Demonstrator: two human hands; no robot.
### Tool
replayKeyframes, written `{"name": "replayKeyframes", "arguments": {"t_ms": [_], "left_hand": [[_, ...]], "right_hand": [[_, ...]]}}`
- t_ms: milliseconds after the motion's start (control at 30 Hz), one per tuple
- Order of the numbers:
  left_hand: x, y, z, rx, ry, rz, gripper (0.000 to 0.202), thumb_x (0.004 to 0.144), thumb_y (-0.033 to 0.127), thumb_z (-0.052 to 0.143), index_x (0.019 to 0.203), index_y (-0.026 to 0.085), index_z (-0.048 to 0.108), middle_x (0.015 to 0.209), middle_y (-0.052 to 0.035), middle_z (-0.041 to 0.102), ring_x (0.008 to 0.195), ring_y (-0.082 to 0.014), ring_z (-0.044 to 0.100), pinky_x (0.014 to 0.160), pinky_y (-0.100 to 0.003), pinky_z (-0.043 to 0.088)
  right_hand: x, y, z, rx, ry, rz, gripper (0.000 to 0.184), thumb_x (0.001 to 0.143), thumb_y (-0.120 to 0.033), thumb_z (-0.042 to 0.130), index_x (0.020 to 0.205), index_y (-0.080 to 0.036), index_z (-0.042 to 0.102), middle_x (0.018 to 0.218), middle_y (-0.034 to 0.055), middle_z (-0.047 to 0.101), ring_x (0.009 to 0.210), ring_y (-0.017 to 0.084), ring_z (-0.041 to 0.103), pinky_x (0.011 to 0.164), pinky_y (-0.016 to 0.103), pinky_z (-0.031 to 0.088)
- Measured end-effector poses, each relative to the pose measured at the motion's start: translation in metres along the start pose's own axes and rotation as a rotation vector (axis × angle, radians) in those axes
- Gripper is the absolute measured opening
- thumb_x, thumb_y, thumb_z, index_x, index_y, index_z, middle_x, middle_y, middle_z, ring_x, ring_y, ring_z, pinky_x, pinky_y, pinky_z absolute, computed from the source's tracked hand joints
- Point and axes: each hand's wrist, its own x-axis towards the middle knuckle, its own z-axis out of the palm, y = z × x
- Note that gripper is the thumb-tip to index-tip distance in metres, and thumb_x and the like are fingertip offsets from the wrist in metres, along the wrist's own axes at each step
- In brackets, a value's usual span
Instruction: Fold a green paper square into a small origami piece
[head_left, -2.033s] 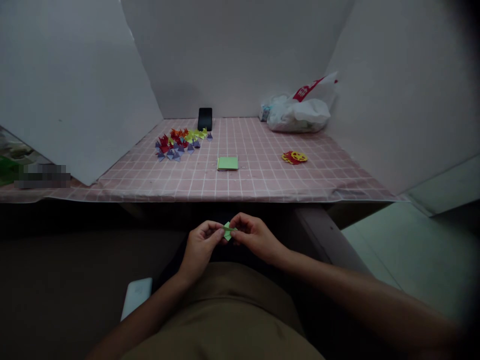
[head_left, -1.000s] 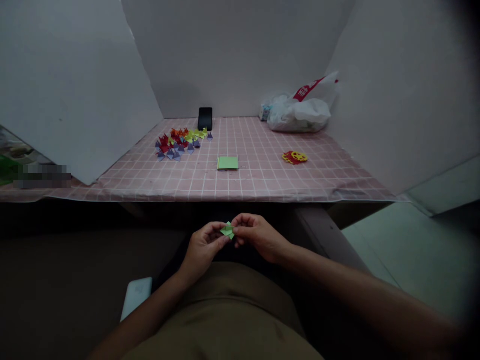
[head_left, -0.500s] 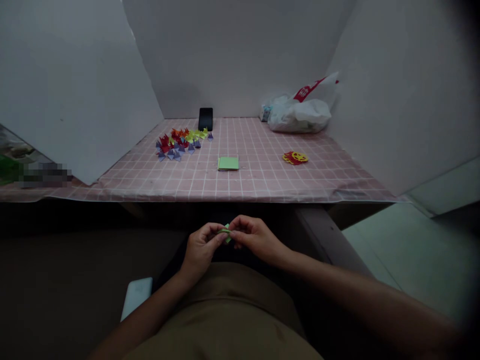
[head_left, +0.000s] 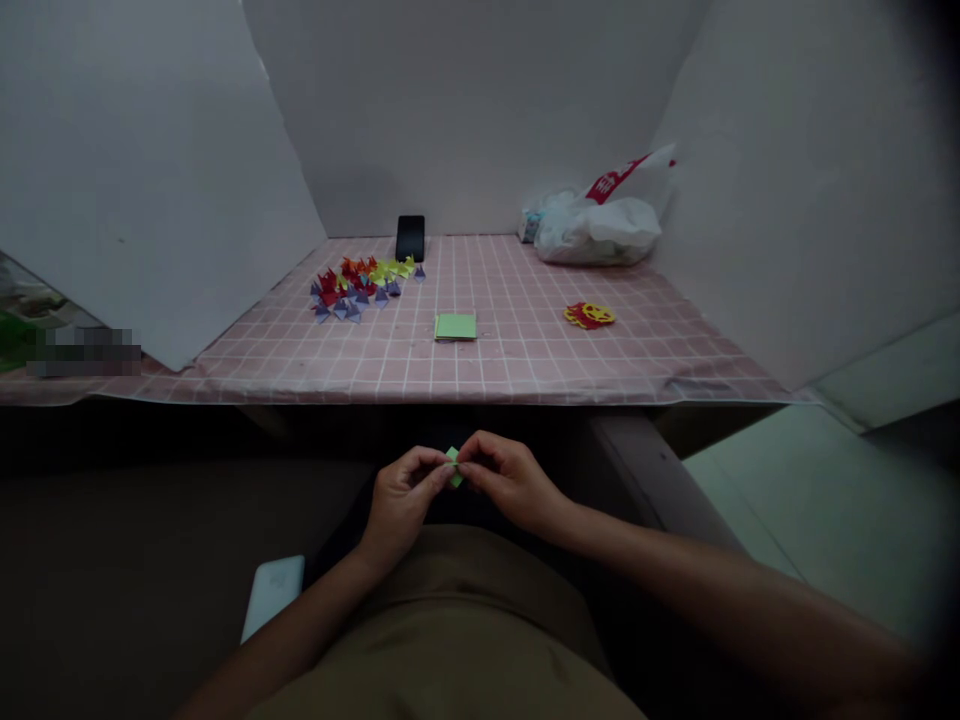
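A small folded piece of green paper (head_left: 454, 480) is pinched between both my hands, above my lap and in front of the table edge. My left hand (head_left: 405, 492) grips its left side between thumb and fingers. From the right, my right hand (head_left: 514, 480) pinches the other side, its thumb and fingertips close to those of the left. Fingers cover part of the paper, so the exact fold is hard to make out. On the table ahead lies a stack of square green paper (head_left: 456, 327).
Several folded paper figures (head_left: 352, 292) in red, orange, yellow and purple stand at the table's left. Behind them is a black phone (head_left: 410, 238). Yellow and red cut-out shapes (head_left: 589, 315) and a white plastic bag (head_left: 600, 228) are at right. A pale device (head_left: 274, 597) lies by my left forearm.
The green paper has turned or opened slightly between my fingertips and now shows a flatter diamond outline. Both hands stay nearly in place, and the table's contents are unchanged.
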Motion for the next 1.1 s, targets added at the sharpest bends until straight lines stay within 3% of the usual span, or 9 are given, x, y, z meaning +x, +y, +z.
{"name": "replayKeyframes", "arguments": {"t_ms": [200, 733, 867, 1100], "left_hand": [[-0.0014, -0.0014, 0.0, 0.039, 0.048, 0.101, 0.009, 0.08, 0.025, 0.069, 0.073, 0.019, 0.068, 0.069, 0.0004, 0.066, 0.067, -0.0136, 0.059, 0.066, -0.023, 0.047], [-0.0002, -0.0019, 0.0025, -0.077, 0.056, -0.006, 0.005, 0.077, 0.021, 0.071, 0.08, 0.019, 0.069, 0.072, 0.0007, 0.069, 0.067, -0.0137, 0.062, 0.066, -0.024, 0.051], [-0.0001, -0.0026, 0.0025, -0.096, 0.088, 0.042, 0.003, 0.076, 0.019, 0.071, 0.076, 0.019, 0.068, 0.073, 0.0007, 0.068, 0.069, -0.0137, 0.062, 0.067, -0.024, 0.05], [0.0004, -0.0102, 0.002, -0.152, 0.032, 0.139, 0.006, 0.077, 0.014, 0.071, 0.076, 0.02, 0.069, 0.076, 0.0014, 0.068, 0.072, -0.0122, 0.061, 0.07, -0.023, 0.049]], "right_hand": [[-0.0009, -0.0036, -0.0016, -0.092, 0.003, -0.098, 0.006, 0.086, -0.02, 0.059, 0.08, -0.02, 0.06, 0.074, 0.0004, 0.059, 0.073, 0.016, 0.056, 0.064, 0.026, 0.042], [-0.001, -0.007, -0.0018, -0.132, 0.073, -0.139, 0.006, 0.083, -0.015, 0.058, 0.08, -0.02, 0.057, 0.077, 0.0001, 0.057, 0.072, 0.015, 0.053, 0.067, 0.027, 0.042], [-0.0014, -0.0062, -0.0007, -0.064, 0.079, -0.103, 0.006, 0.082, -0.015, 0.059, 0.085, -0.02, 0.057, 0.078, -0.0007, 0.056, 0.07, 0.013, 0.052, 0.064, 0.026, 0.042], [0.0001, -0.0028, -0.0006, -0.047, 0.077, -0.096, 0.007, 0.08, -0.012, 0.059, 0.079, -0.018, 0.057, 0.072, -0.002, 0.054, 0.066, 0.012, 0.049, 0.061, 0.024, 0.04]]}}
